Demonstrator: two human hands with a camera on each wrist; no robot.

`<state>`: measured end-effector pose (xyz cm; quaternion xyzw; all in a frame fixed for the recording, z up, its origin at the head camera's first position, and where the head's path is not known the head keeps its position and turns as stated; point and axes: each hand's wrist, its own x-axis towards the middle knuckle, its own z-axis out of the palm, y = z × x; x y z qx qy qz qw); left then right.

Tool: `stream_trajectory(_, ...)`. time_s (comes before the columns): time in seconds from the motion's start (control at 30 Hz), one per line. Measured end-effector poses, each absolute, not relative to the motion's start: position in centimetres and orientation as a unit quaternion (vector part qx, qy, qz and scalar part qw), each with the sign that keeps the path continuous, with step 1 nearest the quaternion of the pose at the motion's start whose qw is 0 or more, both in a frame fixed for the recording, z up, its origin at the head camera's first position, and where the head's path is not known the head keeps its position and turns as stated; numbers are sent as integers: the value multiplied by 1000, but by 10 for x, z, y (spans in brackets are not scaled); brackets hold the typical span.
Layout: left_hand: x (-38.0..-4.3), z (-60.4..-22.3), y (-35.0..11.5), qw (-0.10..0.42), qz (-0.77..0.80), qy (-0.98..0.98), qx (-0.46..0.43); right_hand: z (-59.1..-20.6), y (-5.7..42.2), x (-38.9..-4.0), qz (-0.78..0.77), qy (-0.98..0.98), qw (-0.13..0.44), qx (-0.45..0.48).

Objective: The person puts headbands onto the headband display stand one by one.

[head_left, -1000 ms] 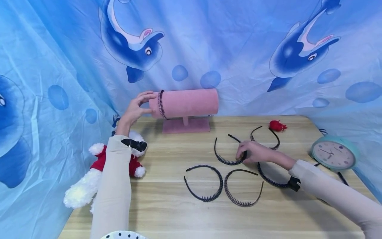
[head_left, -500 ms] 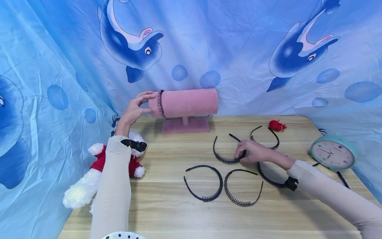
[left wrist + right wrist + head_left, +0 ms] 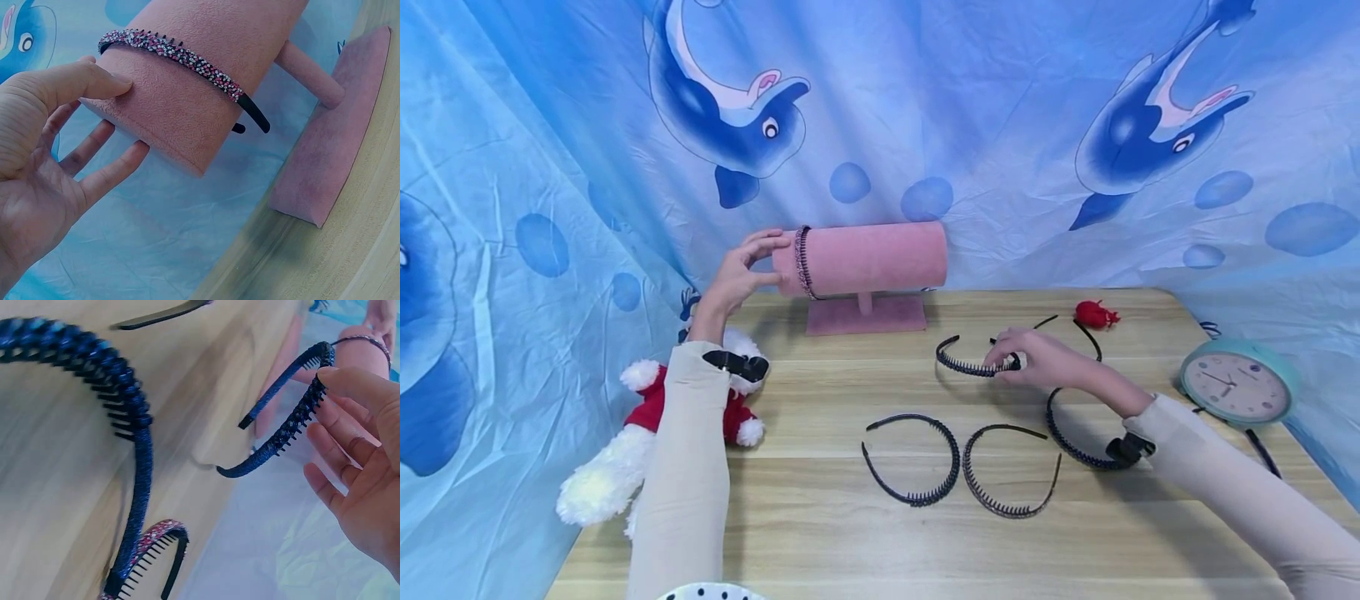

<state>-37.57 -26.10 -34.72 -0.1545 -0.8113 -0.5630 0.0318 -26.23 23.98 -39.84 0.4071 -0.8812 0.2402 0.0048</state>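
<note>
My left hand (image 3: 733, 275) grips the left end of a pink padded cylinder stand (image 3: 880, 254); in the left wrist view the thumb lies on its side and the fingertips touch its end rim. Near that end, a headband (image 3: 187, 57) studded with pink and white sparkles sits around the cylinder. My right hand (image 3: 1037, 360) pinches a dark blue toothed headband (image 3: 281, 437) between thumb and fingers. Raised over the table, that headband has its two tips facing away from the hand in the right wrist view.
Two headbands, a left one (image 3: 957, 462) and a right one (image 3: 972, 475), lie side by side at the front. Another dark headband (image 3: 1075, 454) lies by the right wrist. A red object (image 3: 1096, 315), a mint clock (image 3: 1236, 387) and a white-and-red plush toy (image 3: 643, 412) stand around.
The right hand has lifted the dark blue headband off the table and tilted it; the hand itself has moved slightly up and left. The left hand stays at the stand's end.
</note>
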Motion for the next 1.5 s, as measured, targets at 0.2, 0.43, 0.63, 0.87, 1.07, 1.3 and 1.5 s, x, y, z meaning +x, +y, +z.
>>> stream_trajectory(0.2,-374,-346,-262,31,-554,-819,-147,-396,239,-267,275,-873,20,402)
stream_trajectory(0.43,-361,-334,-256,19,-560,-815,-151,-386,240,-269,328,-867,3,376)
stream_trajectory(0.63,-353,-326,-252,11,-567,-810,-149,-378,243,-271,354,-874,7,333)
stream_trajectory(0.87,-353,-326,-252,11,-563,-814,-146,-370,245,-275,375,-875,18,306)
stream_trajectory(1.07,-354,-328,-252,12,-563,-813,-147,-362,248,-279,382,-886,22,263)
stream_trajectory(1.3,-353,-328,-252,12,-566,-811,-149,-356,251,-284,421,-879,28,221)
stream_trajectory(1.5,-352,-326,-252,15,-561,-814,-149,-354,251,-287,451,-867,43,207)
